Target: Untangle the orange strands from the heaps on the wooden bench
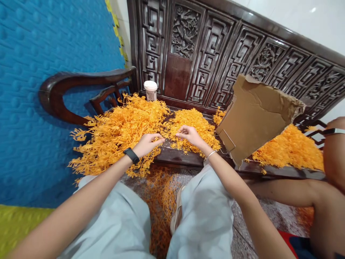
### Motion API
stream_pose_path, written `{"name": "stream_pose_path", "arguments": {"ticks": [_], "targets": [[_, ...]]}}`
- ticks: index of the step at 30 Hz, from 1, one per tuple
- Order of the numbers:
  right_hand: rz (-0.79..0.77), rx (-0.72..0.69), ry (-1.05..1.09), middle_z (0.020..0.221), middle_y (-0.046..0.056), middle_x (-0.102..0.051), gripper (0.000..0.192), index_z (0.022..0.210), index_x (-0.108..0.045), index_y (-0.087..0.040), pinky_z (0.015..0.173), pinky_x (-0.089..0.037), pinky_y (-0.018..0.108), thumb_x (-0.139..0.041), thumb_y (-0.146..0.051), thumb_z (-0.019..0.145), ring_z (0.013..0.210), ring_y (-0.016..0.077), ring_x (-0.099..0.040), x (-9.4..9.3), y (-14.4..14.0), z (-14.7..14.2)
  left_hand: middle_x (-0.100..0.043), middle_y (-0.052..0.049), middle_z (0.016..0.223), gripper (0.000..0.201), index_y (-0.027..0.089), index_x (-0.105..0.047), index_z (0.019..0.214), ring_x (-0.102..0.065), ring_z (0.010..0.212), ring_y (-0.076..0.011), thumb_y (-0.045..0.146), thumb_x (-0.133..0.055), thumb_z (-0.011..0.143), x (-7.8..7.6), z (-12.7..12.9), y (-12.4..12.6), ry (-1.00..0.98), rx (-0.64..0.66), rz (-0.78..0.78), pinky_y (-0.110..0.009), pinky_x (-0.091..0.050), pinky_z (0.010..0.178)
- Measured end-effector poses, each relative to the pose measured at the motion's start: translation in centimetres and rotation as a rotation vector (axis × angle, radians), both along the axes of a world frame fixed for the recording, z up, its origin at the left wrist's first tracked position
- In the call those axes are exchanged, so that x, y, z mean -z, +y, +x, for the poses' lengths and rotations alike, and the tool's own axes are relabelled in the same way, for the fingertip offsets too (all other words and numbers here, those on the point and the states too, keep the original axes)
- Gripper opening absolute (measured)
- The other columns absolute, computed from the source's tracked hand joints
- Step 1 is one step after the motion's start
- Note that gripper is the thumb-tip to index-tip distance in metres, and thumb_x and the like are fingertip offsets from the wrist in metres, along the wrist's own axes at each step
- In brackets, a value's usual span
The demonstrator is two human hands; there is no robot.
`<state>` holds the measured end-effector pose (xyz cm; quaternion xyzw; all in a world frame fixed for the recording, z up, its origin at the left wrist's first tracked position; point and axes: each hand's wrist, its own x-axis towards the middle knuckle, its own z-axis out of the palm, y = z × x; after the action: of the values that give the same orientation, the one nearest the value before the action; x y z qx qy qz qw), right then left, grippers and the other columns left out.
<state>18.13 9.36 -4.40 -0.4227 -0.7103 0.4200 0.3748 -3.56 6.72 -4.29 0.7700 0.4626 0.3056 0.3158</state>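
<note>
Head view. Left hand [147, 143] and right hand [191, 135] meet over the dark wooden bench [178, 157], fingertips pinched on a thin orange sprig [170, 137] spanning the gap between them; pinch grip suits so fine a stem. Big heap of orange sprigs [118, 133] lies just left of the left hand, smaller pile [195, 122] behind the right, both within reach. Torn cardboard box [256, 115] right of right hand. White cup [150, 90] beyond both. Another person's arm [296, 194] far right.
</note>
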Motion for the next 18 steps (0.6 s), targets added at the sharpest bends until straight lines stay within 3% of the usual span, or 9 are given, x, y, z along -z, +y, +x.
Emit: {"name": "stream_pose_path", "arguments": {"ticks": [4,7,10,14,18], "targets": [[-0.005,0.009,-0.033,0.062,-0.003,-0.056,0.019,0.068,-0.052,-0.016,0.054,-0.042,0.023,-0.063,-0.032,0.066,0.052,0.0081,-0.051,0.6,0.6,0.6,-0.067,-0.003,0.077,0.034,0.017,-0.064,0.073,-0.057,0.076,-0.0182,0.048,-0.05,0.073,0.3,0.7,-0.1,-0.038,0.04,-0.013,-0.027,-0.039,0.074],[0.131,0.148,-0.157,0.057,-0.004,-0.051,0.01,0.062,-0.051,-0.015,0.054,-0.038,0.021,-0.057,-0.022,0.067,0.053,0.0074,-0.046,1.0,1.2,0.6,-0.065,-0.002,0.073,0.031,0.019,-0.062,0.076,-0.055,0.069,-0.0173,0.046,-0.047,0.076,0.7,2.0,-0.4,-0.004,0.071,0.0,-0.026,-0.039,0.068],[0.298,0.31,-0.278,0.055,-0.005,-0.047,0.013,0.058,-0.046,-0.017,0.055,-0.033,0.021,-0.054,-0.019,0.067,0.053,0.0077,-0.042,1.3,2.0,-0.1,-0.058,0.0,0.059,0.027,0.02,-0.061,0.08,-0.049,0.056,-0.0157,0.041,-0.043,0.078,0.6,3.6,-0.2,0.095,-0.024,0.059,-0.024,-0.033,0.058],[0.371,0.45,-0.363,0.058,-0.003,-0.047,0.012,0.061,-0.043,-0.018,0.056,-0.032,0.023,-0.051,-0.02,0.07,0.056,0.0094,-0.041,0.9,3.6,-0.1,-0.05,0.001,0.051,0.026,0.02,-0.062,0.083,-0.043,0.049,-0.0148,0.035,-0.041,0.081,-0.2,5.5,-0.2,0.145,-0.176,0.09,-0.024,-0.027,0.051],[0.413,0.828,-0.353,0.063,-0.001,-0.046,0.008,0.065,-0.045,-0.018,0.06,-0.033,0.025,-0.045,-0.016,0.073,0.058,0.0115,-0.039,0.4,5.2,3.2,-0.061,-0.003,0.065,0.031,0.018,-0.064,0.089,-0.049,0.057,-0.0159,0.038,-0.041,0.082,-0.9,6.3,-2.2,0.054,-0.161,0.098,-0.024,-0.03,0.054]]}}
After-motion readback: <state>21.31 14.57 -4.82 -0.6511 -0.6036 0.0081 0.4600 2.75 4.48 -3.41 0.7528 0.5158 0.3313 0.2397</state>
